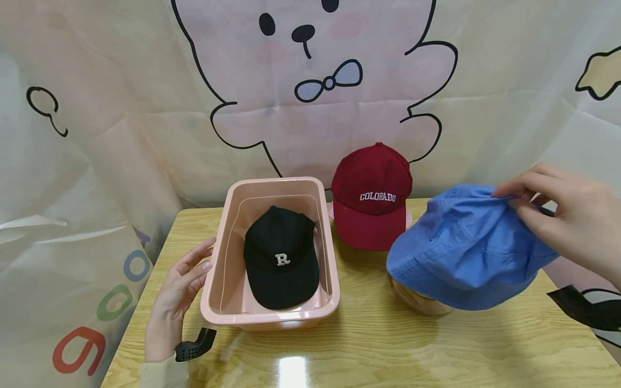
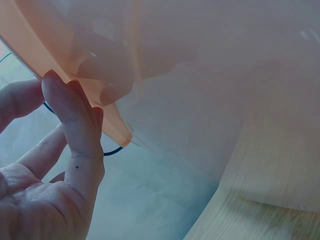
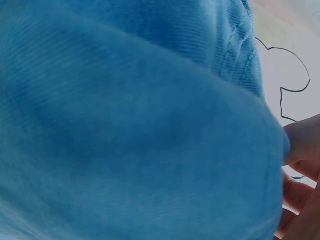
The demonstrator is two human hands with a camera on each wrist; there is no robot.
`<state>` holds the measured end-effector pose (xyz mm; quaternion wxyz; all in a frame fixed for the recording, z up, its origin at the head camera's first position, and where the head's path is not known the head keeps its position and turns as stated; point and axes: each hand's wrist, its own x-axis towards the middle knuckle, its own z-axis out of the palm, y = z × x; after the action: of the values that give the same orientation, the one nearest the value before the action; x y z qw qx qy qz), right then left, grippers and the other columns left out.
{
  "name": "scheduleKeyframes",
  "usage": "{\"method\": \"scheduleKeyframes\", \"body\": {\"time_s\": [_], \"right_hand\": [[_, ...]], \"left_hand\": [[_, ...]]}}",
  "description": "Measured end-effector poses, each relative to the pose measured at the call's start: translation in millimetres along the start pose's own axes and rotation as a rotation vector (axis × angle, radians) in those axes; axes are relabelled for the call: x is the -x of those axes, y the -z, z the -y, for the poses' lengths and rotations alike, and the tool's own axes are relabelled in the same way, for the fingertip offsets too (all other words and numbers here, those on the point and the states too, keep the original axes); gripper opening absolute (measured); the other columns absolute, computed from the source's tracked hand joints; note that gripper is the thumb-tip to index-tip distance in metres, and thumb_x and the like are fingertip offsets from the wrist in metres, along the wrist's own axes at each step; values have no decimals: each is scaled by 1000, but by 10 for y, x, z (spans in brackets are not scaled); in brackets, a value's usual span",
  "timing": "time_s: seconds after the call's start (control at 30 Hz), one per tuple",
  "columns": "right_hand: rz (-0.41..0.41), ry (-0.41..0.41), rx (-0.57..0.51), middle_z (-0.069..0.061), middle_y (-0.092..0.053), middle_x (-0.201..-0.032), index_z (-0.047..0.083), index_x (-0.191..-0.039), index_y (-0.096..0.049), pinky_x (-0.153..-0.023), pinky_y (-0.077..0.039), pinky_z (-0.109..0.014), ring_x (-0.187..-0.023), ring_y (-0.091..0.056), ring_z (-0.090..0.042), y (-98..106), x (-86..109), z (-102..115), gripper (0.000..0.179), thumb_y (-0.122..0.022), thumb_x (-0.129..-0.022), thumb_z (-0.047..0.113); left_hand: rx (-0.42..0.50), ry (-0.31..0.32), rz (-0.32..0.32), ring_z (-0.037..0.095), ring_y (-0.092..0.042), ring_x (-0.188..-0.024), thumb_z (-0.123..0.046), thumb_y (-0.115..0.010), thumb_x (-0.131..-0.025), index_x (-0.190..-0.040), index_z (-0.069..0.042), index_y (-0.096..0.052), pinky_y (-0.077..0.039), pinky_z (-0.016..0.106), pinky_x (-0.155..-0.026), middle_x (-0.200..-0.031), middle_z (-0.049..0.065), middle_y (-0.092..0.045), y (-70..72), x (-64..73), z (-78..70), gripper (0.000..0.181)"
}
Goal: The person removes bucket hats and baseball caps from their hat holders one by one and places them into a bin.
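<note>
My right hand [image 1: 563,207] pinches a blue cap [image 1: 475,248] between thumb and fingers, near the top of its crown. The cap hangs tilted over a round wooden stand [image 1: 422,302], which it mostly hides. Blue cloth [image 3: 145,130] fills most of the right wrist view. My left hand [image 1: 181,285] rests its fingertips on the left side of a pink plastic bin [image 1: 331,269]; in the left wrist view its fingers [image 2: 70,115] meet the rim. Inside the bin lies a black cap [image 1: 281,258] with a white letter R, brim toward me.
A dark red cap [image 1: 372,199] marked COLORADO stands behind and right of the bin, with pink edges showing beneath it. All stand on a wooden table [image 1: 349,345]. Behind hangs a printed cloth [image 1: 145,108] with a cartoon bear. Dark bands show at both wrists.
</note>
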<state>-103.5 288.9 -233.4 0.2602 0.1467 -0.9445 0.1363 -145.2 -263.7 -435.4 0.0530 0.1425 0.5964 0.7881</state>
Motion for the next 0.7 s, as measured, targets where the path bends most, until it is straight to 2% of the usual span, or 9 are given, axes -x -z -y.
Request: {"method": "scheduleKeyframes", "body": {"time_s": [0.13,0.2,0.7], "right_hand": [[4,-10,5,-5,-61,-89,5,-93,-71,-64,-30,3,-77,-32,25,20,-11,10,30,-59,-77,-17],[1,-11,7,-9,-62,-90,4,-95,-70,-65,-29,3,-79,-32,25,31,-16,14,30,-58,-78,-18],[0,-3,59,-3,-59,-91,8,-98,-70,-57,-30,-1,-81,-30,23,64,-97,47,28,-58,-82,-12]], "left_hand": [[-2,0,-1,7,-66,-96,6,-44,-96,-135,-12,-55,-57,21,-80,-115,-3,-59,4,-1,6,45],[-1,-3,2,7,-66,-96,6,-44,-96,-135,-12,-55,-57,21,-79,-115,-2,-59,6,-3,9,45],[2,2,-1,7,-66,-97,5,-45,-96,-136,-12,-54,-57,22,-80,-116,-2,-59,12,-2,12,45]]}}
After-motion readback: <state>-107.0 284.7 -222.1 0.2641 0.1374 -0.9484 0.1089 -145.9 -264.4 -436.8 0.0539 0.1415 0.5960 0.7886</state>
